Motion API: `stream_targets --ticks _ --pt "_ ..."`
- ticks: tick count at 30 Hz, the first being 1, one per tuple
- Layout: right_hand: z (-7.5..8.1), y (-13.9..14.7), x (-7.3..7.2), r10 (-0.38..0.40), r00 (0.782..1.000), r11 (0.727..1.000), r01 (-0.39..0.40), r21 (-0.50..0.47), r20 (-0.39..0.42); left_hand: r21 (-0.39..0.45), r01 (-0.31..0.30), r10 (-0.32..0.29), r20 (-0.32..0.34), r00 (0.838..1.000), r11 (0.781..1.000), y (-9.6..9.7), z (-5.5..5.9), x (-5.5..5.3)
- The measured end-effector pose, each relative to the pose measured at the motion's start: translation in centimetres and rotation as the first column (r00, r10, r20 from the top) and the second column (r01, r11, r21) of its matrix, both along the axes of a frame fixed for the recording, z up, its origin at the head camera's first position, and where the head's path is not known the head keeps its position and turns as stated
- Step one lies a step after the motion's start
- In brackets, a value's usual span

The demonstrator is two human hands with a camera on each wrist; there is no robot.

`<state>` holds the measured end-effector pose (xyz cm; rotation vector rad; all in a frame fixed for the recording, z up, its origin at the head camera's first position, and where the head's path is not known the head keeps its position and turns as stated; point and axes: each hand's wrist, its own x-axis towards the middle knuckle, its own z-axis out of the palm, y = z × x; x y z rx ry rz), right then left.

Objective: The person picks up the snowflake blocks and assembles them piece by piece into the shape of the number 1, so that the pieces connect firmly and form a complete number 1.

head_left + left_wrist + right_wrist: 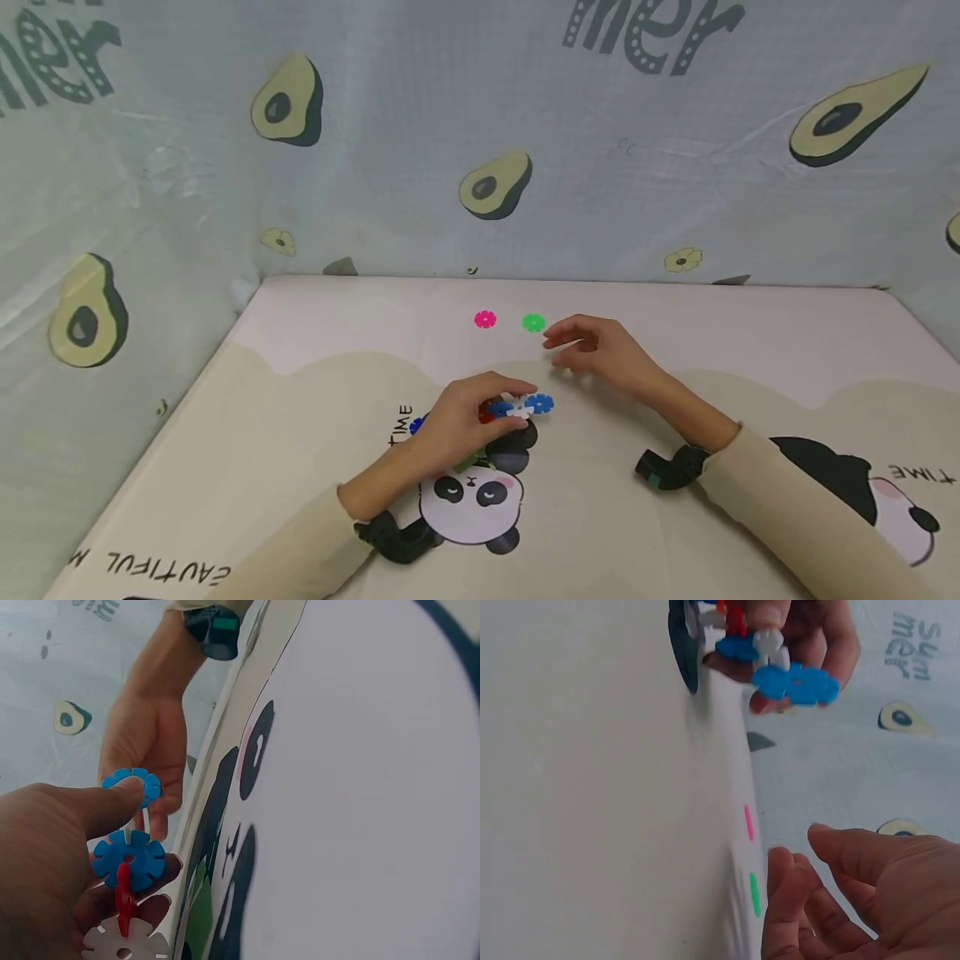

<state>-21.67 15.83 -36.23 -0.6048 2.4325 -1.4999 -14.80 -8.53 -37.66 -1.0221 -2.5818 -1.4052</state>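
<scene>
My left hand [467, 414] grips a chain of notched plastic discs joined edge to edge. In the left wrist view, a blue disc [129, 860], a red disc [126, 900] seen edge-on and a white disc [126, 943] show in it. The thumb presses on another blue disc at the chain's end. My right hand [603, 352] is raised above the table with bent fingers and holds nothing. Near its fingertips a green disc [533, 322] lies flat, and a pink disc [485, 319] lies just left of that.
The table [337, 325] wears a pale cover printed with pandas and lettering. A curtain [390, 167] with avocado prints hangs behind it and along the left. Dark wrist devices [397, 537] sit at both sleeves.
</scene>
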Motion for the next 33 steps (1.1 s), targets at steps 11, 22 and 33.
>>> stream_targets --ticks 11,22,33 --pt "-1.7 -1.4 -2.1 -0.168 0.985 0.984 0.17 0.046 -0.039 0.007 0.017 -0.017 0.005 1.0 1.0 -0.1 -0.3 0.1" --pt "-2.3 -2.2 -3.5 -0.248 0.963 0.965 0.255 0.063 -0.1 0.013 0.031 -0.03 -0.014 0.999 0.999 -0.2 -0.4 0.3" --pt "-2.4 -4.0 -3.9 -0.232 0.947 0.956 0.265 0.128 -0.222 0.008 0.027 -0.026 -0.026 0.999 1.0 -0.6 -0.4 0.4"
